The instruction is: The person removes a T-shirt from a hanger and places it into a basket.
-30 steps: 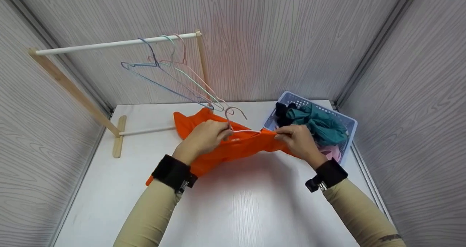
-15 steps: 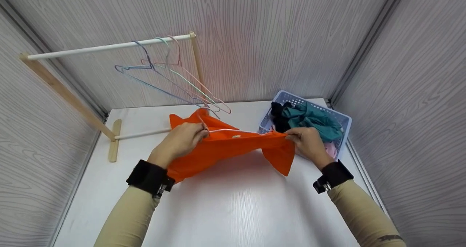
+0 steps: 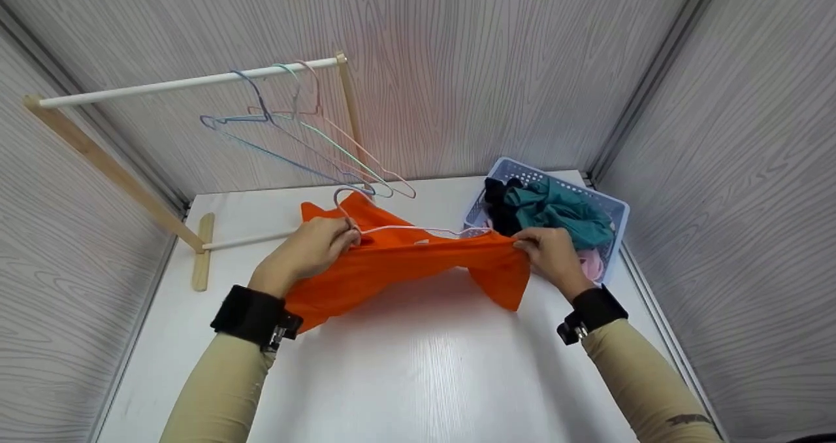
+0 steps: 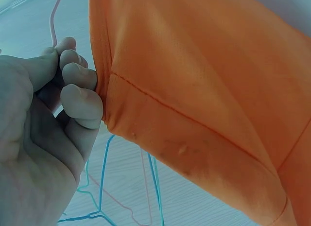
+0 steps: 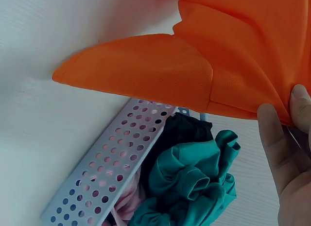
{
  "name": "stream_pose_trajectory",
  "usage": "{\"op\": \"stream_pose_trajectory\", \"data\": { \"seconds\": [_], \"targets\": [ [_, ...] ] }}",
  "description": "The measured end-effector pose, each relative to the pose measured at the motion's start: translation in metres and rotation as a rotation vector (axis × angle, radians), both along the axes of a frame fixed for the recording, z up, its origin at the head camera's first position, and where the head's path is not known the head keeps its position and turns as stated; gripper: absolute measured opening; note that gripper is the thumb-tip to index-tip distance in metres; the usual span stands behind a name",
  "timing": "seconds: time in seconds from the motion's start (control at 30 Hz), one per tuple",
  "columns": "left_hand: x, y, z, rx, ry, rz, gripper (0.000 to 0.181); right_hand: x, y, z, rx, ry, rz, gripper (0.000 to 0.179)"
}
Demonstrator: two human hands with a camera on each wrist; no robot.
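Observation:
An orange shirt (image 3: 411, 266) is stretched between my two hands above the table. The pale pink wire hanger (image 3: 434, 230) lies along its neck opening, with the right end inside the shirt's shoulder and the hook standing up at the left. My left hand (image 3: 313, 247) pinches the hanger just below its hook; in the left wrist view its curled fingers (image 4: 80, 102) touch the shirt's edge. My right hand (image 3: 552, 253) pinches the shirt's right shoulder between thumb and fingers, and a sleeve (image 5: 141, 63) hangs beside it in the right wrist view.
Several wire hangers (image 3: 287, 159) hang from the white bar (image 3: 163, 87) of a wooden-ended rack at the back left. A blue perforated basket (image 3: 617, 224) stands at the back right, holding teal (image 3: 562, 211), black (image 3: 499, 208) and pink cloth (image 3: 591, 264). Walls enclose the table (image 3: 418, 371).
My left hand has moved left with the hanger's hook, and my right hand slightly right, drawing the shirt wider. The right sleeve now hangs down. The view has shifted slightly.

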State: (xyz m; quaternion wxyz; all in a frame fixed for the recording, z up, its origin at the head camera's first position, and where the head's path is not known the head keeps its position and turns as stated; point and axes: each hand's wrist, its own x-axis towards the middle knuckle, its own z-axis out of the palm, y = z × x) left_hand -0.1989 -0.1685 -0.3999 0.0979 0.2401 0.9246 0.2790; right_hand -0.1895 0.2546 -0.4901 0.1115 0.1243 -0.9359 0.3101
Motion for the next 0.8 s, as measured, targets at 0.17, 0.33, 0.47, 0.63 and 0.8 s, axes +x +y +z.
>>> {"op": "stream_pose_trajectory", "data": {
  "seconds": [0.17,0.33,0.47,0.63,0.8],
  "targets": [
    [0.0,0.003,0.002,-0.007,-0.001,0.006,0.022,0.001,-0.008,-0.001,-0.048,-0.028,0.005,0.011],
    [-0.001,0.004,0.005,-0.016,0.033,0.017,0.022,0.002,-0.013,-0.003,-0.094,-0.054,0.01,0.011],
    [0.0,-0.001,0.005,-0.022,0.023,0.023,0.023,0.003,-0.009,-0.004,-0.081,-0.067,-0.012,0.011],
    [0.001,-0.007,0.001,-0.016,-0.043,0.031,0.022,0.003,-0.003,-0.007,-0.031,-0.072,-0.052,0.01],
    [0.001,-0.004,-0.001,0.003,-0.076,0.013,0.023,0.007,-0.011,-0.007,-0.051,-0.075,-0.028,0.011]
  ]
}}
